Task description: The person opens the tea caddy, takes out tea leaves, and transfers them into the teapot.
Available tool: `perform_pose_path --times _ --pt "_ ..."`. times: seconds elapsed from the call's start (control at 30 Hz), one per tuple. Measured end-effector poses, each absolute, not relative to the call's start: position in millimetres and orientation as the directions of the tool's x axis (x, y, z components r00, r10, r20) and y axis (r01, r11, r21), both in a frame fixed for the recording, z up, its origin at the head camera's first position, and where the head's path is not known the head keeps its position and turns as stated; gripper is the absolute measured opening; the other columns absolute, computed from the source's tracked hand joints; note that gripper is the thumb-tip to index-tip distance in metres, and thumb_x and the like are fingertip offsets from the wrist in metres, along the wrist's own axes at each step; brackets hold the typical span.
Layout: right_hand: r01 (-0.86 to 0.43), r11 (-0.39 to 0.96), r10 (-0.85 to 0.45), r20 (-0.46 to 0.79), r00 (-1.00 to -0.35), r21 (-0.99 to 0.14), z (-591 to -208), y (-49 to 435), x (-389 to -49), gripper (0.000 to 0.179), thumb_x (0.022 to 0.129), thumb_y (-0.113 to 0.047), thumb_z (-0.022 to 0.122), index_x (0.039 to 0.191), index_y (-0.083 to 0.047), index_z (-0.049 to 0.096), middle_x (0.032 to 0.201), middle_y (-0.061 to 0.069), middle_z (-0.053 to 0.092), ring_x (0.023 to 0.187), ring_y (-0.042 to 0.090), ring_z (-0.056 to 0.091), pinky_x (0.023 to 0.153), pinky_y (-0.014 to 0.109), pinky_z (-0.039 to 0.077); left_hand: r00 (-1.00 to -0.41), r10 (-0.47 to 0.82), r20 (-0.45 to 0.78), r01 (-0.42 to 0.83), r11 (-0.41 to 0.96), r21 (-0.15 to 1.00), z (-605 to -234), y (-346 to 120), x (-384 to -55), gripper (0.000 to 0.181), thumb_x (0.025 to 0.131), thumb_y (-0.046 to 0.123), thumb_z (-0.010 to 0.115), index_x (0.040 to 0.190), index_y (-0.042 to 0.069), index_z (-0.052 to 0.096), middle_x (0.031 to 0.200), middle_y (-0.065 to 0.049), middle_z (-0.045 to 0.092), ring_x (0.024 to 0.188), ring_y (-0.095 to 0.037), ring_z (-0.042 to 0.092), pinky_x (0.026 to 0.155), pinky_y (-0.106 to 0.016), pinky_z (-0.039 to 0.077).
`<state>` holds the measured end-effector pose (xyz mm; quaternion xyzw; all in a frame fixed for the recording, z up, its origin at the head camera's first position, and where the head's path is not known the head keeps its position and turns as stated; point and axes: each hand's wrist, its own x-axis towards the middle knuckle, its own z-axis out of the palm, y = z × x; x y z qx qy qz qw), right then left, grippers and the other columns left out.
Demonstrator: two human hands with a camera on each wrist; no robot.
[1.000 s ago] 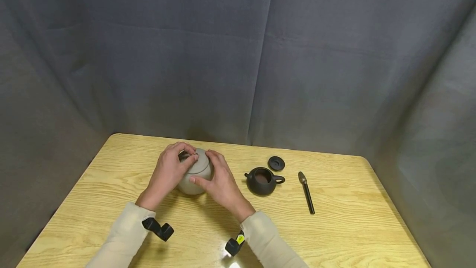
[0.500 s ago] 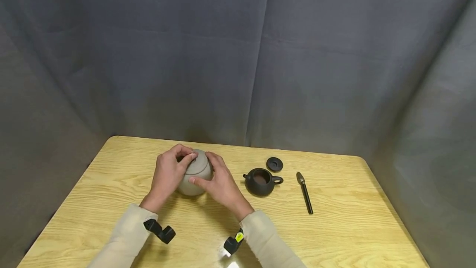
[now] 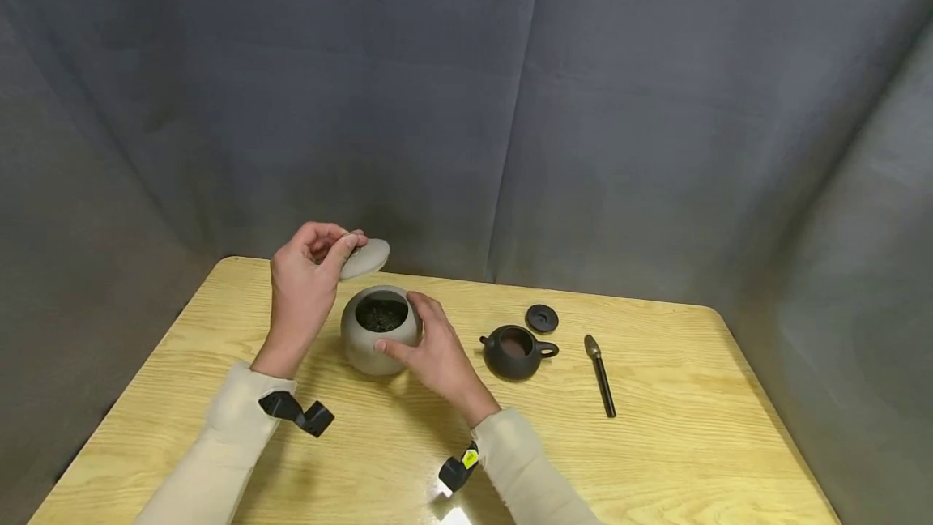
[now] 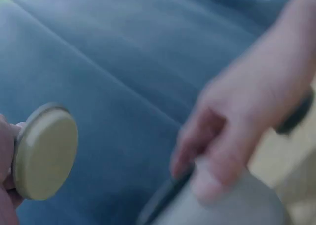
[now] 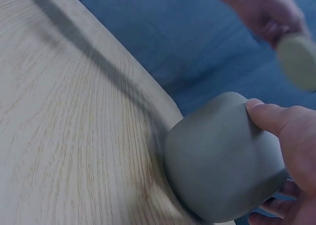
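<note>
Our left hand (image 3: 302, 275) pinches the tilted grey lid (image 3: 370, 258), raised clear of the open mouth of the tea jar (image 3: 367, 352). Our right hand (image 3: 436, 353), nearer, grips the jar's right side; it stands upright toward the far-left corner of the surface (image 3: 692, 428).

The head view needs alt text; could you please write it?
A person's left hand holds a gray lid clear of an open jar that their right hand grips. To the right are a dark teapot, black disc and slender tool.
</note>
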<state>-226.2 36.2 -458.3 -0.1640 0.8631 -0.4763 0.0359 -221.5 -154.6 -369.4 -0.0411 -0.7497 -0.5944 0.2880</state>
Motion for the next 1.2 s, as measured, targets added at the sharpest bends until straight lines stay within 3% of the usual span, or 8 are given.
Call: perform_pose_path --times 0.17,0.4,0.63,0.77,1.0,1.2 --pt "-0.259 0.475 -0.330 0.103 -0.938 -0.841 -461 35 -224 0.091 0.092 -0.047 0.083 0.166 -0.016 0.039 0.171 0.006 0.038 0.157 0.030 0.043 0.123 0.054 0.043 -0.843 -0.363 0.398 0.243 0.402 0.883 -400 -179 -219 0.023 0.101 0.030 0.076 0.106 0.007 0.074 0.103 -0.011 0.082 0.084 0.010 0.068 0.069 -0.010 0.050" --pt "-0.260 0.459 -0.332 0.107 -0.937 -0.849 -459 34 -221 0.091 0.092 -0.045 0.084 0.166 -0.017 0.039 0.172 0.006 0.037 0.157 0.031 0.043 0.123 0.055 0.043 -0.853 -0.403 0.333 0.099 0.501 0.860 -436 -210 -219 0.026 0.103 0.030 0.074 0.107 0.005 0.073 0.107 -0.016 0.080 0.086 0.019 0.058 0.075 -0.004 0.045" --pt "-0.272 0.466 -0.333 0.118 -0.935 -0.842 -460 34 -221 0.090 0.092 -0.044 0.084 0.165 -0.015 0.039 0.171 0.007 0.038 0.156 0.031 0.044 0.123 0.055 0.043 -0.859 -0.422 0.288 0.015 0.543 0.839 -464 -228 -221 0.024 0.103 0.027 0.073 0.107 0.004 0.072 0.108 -0.017 0.081 0.082 0.020 0.053 0.072 -0.004 0.042" --pt "-0.266 0.463 -0.334 0.112 -0.936 -0.846 -461 34 -220 0.089 0.093 -0.044 0.083 0.165 -0.016 0.039 0.171 0.006 0.038 0.155 0.031 0.045 0.122 0.054 0.045 -0.859 -0.432 0.274 -0.022 0.567 0.824 -480 -235 -222 0.020 0.104 0.025 0.073 0.106 0.004 0.072 0.106 -0.018 0.081 0.082 0.011 0.056 0.069 -0.005 0.041" --pt "-0.258 0.455 -0.333 0.106 -0.937 -0.852 -461 34 -220 0.090 0.094 -0.046 0.082 0.166 -0.018 0.038 0.172 0.006 0.037 0.155 0.032 0.045 0.121 0.055 0.046 -0.865 -0.426 0.265 -0.039 0.584 0.810 -495 -241 -223 0.020 0.103 0.025 0.072 0.106 0.004 0.073 0.106 -0.019 0.081 0.096 -0.026 0.074 0.068 -0.006 0.040" --pt "-0.252 0.453 -0.327 0.103 -0.939 -0.855 -461 34 -219 0.090 0.093 -0.044 0.083 0.166 -0.017 0.038 0.172 0.005 0.037 0.155 0.031 0.045 0.121 0.055 0.046 -0.861 -0.434 0.264 -0.046 0.585 0.810 -501 -243 -224 0.019 0.103 0.023 0.072 0.106 0.004 0.073 0.107 -0.019 0.081 0.099 -0.030 0.075 0.069 -0.005 0.039"
